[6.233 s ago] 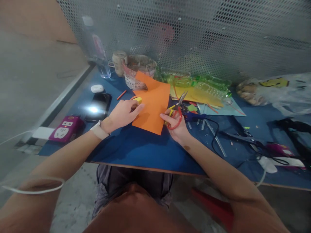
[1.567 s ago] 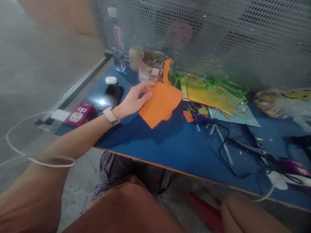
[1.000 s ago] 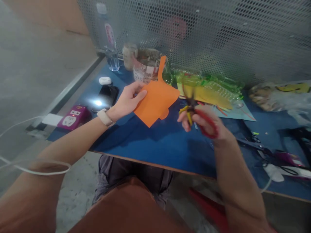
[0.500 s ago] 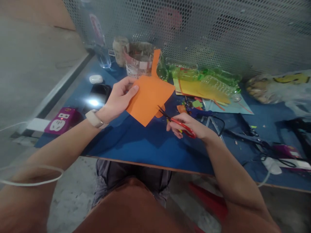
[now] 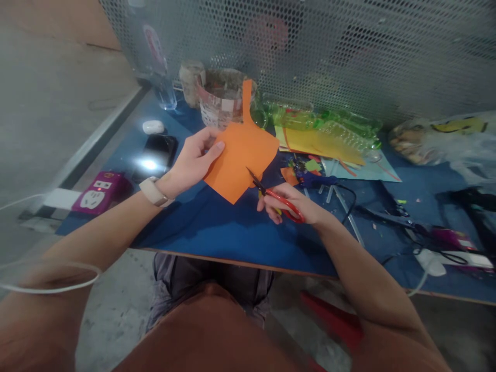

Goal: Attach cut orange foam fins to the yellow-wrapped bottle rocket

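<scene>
Orange paper (image 5: 240,155) is held on the near side of the basket (image 5: 222,106), pinched in the left hand (image 5: 194,160); the right hand (image 5: 306,204) grips scissors (image 5: 279,198) (tips over the paper). Keeping it taut would steady any cut.

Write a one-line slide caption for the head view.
Left hand holds orange paper; right hand holds scissors against its edge.

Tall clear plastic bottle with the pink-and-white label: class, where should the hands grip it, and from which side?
Probably best to grip the bottle around its body, below the label, from the near side: it stands upright and narrow, with the grey perforated panel behind and a pale round container to its right.
</scene>
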